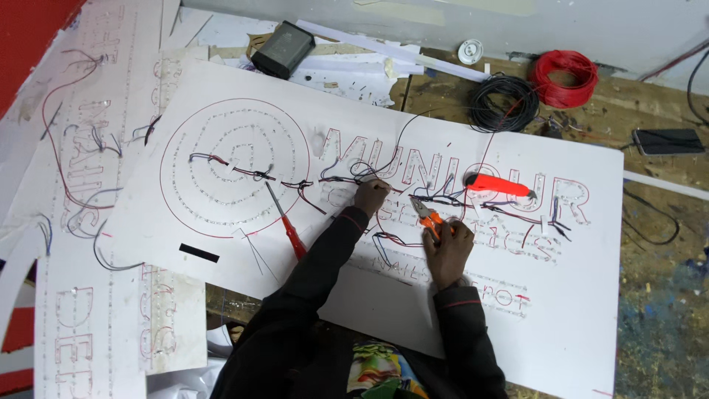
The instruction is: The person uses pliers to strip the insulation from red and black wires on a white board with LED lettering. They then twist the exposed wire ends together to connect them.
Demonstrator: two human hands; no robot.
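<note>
Left hand [371, 196]: I see it pinching a dark wire [391, 159] against the white sign board [583, 310].
Right hand [448, 240]: closed around orange-handled pliers [427, 214].
Progress: circle and left letters look wired; lower rows appear bare.
Nearby: red screwdriver [286, 220].

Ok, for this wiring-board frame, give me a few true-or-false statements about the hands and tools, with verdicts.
1. The right hand holds orange-handled pliers. True.
2. The left hand grips the red-handled screwdriver. False: it lies on the white sign board, apart from the hand, which pinches thin wires.
3. The red wire coil sits beside the black wire coil. True.
4. The dark phone rests on the board. False: it lies on the bench beyond it.
</note>
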